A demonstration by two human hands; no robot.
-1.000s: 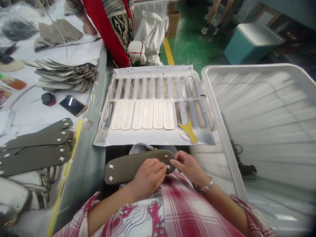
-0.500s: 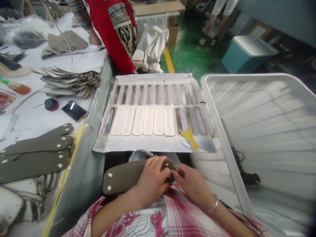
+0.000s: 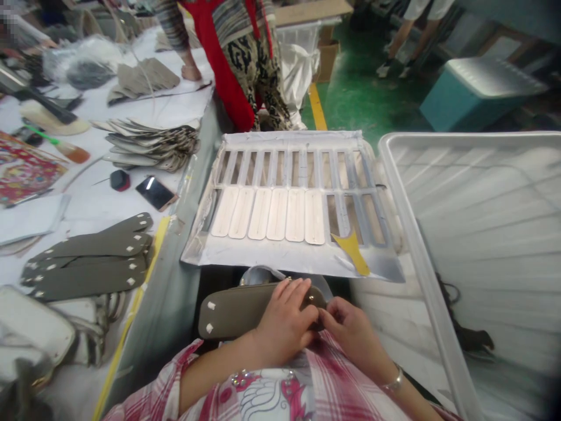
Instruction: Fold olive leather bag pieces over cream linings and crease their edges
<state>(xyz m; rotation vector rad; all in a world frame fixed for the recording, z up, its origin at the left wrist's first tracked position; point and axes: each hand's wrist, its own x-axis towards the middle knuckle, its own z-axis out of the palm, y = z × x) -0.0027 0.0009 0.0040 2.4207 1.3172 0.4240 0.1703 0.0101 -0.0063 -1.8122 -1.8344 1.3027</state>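
Observation:
An olive-grey leather piece (image 3: 236,309) with small white tabs and metal studs lies across my lap. My left hand (image 3: 287,324) is closed over its right end, fingers curled on top. My right hand (image 3: 353,333) pinches at that same end, fingertips meeting the left thumb near a stud. In front of me lies a silver die sheet (image 3: 293,202) with rows of slots; several cream oblong pieces (image 3: 276,213) fill the near row. A yellow scrap (image 3: 354,252) rests on its right corner.
A large white plastic bin (image 3: 482,234) stands to the right. On the left table lie a stack of olive pieces (image 3: 92,263), a pile of thin cut pieces (image 3: 149,143), a phone (image 3: 155,193) and a small red object (image 3: 119,179). A person in red (image 3: 236,58) stands beyond.
The view has shifted, so everything sits further right in the frame. My right hand has closed in on the piece's right end and now pinches it beside my left hand.

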